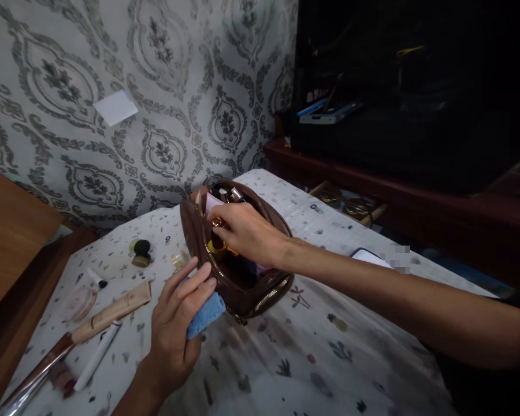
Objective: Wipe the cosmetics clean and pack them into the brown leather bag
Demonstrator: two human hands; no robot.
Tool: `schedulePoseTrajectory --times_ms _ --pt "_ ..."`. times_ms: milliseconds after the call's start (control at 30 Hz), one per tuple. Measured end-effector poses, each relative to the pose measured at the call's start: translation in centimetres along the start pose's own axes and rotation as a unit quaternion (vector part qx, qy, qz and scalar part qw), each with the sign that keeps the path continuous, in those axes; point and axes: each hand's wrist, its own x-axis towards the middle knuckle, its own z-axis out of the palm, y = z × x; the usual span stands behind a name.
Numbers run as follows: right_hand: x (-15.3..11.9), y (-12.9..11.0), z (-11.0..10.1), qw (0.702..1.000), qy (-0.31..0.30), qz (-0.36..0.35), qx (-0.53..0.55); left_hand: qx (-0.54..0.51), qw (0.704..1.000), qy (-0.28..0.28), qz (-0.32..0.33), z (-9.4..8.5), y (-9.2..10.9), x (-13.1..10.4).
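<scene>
A brown zippered bag (281,222) lies open on the patterned cloth (329,370), with a pink tube (214,202) and other cosmetics inside. My right hand (247,231) reaches into the bag, its fingers closed around a small item with a gold part (217,222); the rest of that item is hard to make out. A blue cloth (205,315) is held in my left hand (179,318), whose fingers rest against the near left side of the bag.
Left on the cloth lie a beige tube (112,312), a white pen-like tube (97,355), a round compact (80,303), a brush (39,375) and small dark-capped pots (141,248). A phone (370,258) lies right, partly behind my right forearm. An open drawer (364,219) holds glasses.
</scene>
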Motion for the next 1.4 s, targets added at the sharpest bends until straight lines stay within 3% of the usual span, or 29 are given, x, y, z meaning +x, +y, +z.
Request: schedulePoseTrajectory --times_ms 233,467,1100,1267,1400 --pt "2.0 0.0 1.0 0.995 -0.083 0.012 -0.050 -0.002 1.000 0.002 -0.006 0.1 0.1 0.1" --pt "2.3 0.3 0.8 0.993 -0.097 0.005 -0.065 0.003 1.000 0.000 0.006 0.0 0.0 0.3" --pt "2.5 0.8 1.2 0.998 -0.054 0.014 -0.027 0.030 0.998 -0.039 0.027 -0.8 0.2 1.5" --pt "2.1 0.1 0.0 0.997 -0.051 0.017 -0.048 0.081 0.997 -0.018 0.003 -1.1 -0.2 -0.7" --pt "0.8 -1.3 -1.2 0.999 0.033 0.016 0.011 0.153 0.978 -0.099 -0.104 -2.1 -2.4 -4.3"
